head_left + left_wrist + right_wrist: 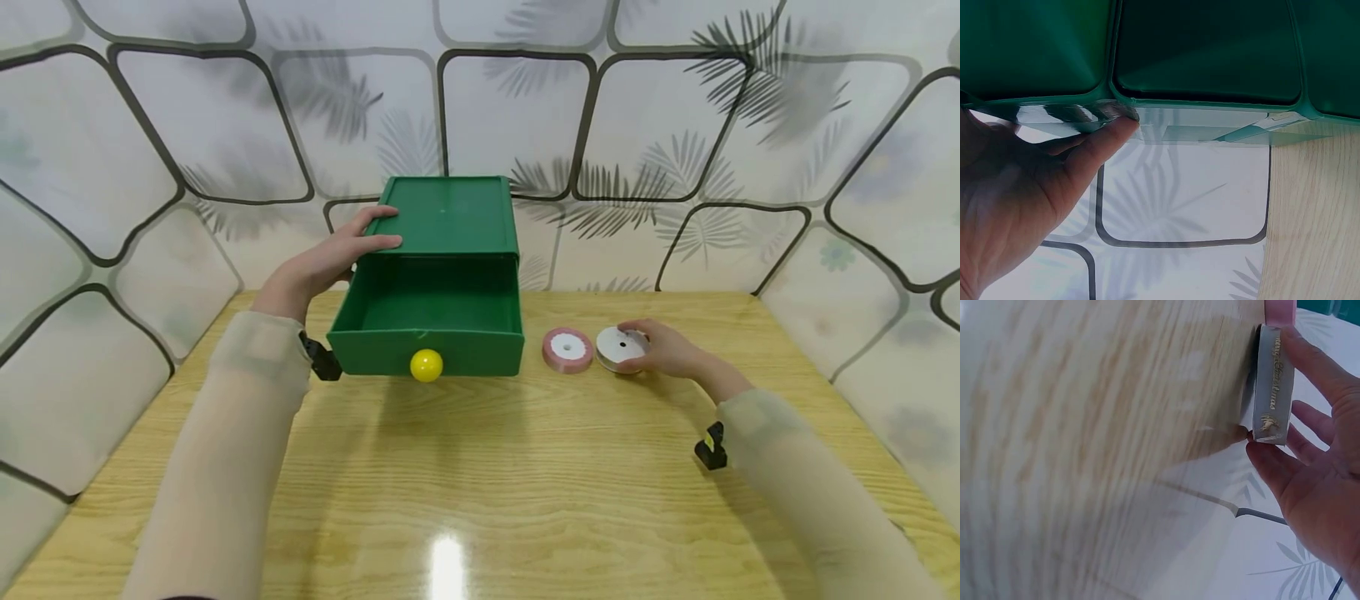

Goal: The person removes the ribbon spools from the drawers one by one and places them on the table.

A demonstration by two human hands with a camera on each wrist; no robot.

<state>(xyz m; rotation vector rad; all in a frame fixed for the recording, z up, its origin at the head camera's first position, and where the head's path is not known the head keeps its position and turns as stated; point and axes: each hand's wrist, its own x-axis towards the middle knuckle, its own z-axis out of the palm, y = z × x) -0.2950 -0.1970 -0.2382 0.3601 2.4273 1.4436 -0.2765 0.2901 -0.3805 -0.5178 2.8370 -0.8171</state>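
Right hand (pixel 671 350) half open, thumb and fingers pinching white ribbon spool (pixel 613 346) from opposite sides; can't tell if spool is still resting on wooden table (pixel 487 500) or slightly raised. Right wrist view shows gold "Christmas" lettering on its edge, more of the print partly covered by a finger. Pink ribbon spool (pixel 567 355), white-faced, lies flat just beside it, between white spool and green box (pixel 450 208). Left hand (pixel 330 258) open, fingers fairly straight, resting on left top edge of box, not wrapped round anything that shows. Box drawer (pixel 375 354) pulled out toward the person, yellow knob (pixel 427 365) on its front. Clear tape along a box edge (pixel 1179 125) in left wrist view, fingertip touching it. Patterned backdrop (pixel 517 117) behind, grey outlines and leaf prints. Pale sleeves, small black device (pixel 711 450) at right wrist
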